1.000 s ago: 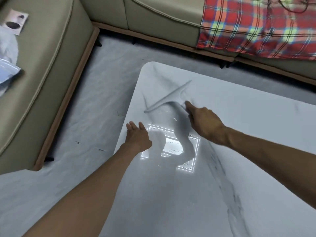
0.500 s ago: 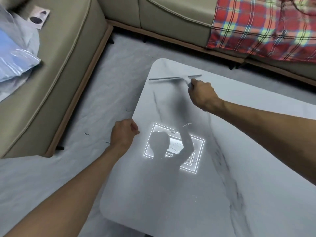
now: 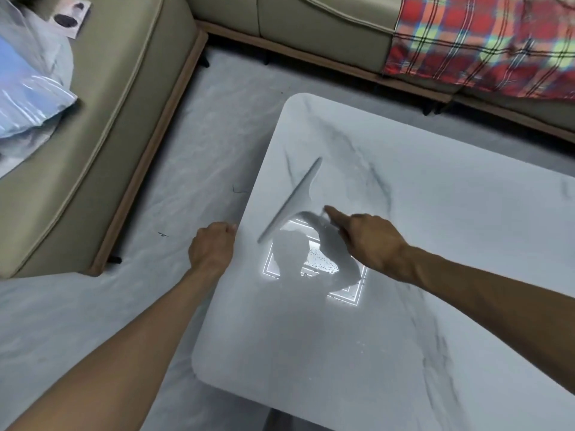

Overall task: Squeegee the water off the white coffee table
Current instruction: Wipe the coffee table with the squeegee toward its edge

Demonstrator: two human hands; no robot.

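The white marble-patterned coffee table (image 3: 404, 321) fills the right half of the view. A pale grey squeegee (image 3: 295, 197) lies with its blade diagonal on the tabletop near the left edge. My right hand (image 3: 370, 241) grips its handle, forefinger stretched along it. My left hand (image 3: 213, 247) is curled over the table's left edge. Small water droplets (image 3: 320, 262) show in the bright ceiling-light reflection just below the blade.
A beige sofa (image 3: 118, 119) runs along the left and the back. A clear plastic bag (image 3: 28, 85) lies on its left seat and a red plaid blanket (image 3: 485, 42) at the back right. Grey floor (image 3: 186, 181) separates sofa and table.
The squeegee has come back from the table's far edge toward me and its blade has turned diagonal. My left hand stays at the table's left edge.
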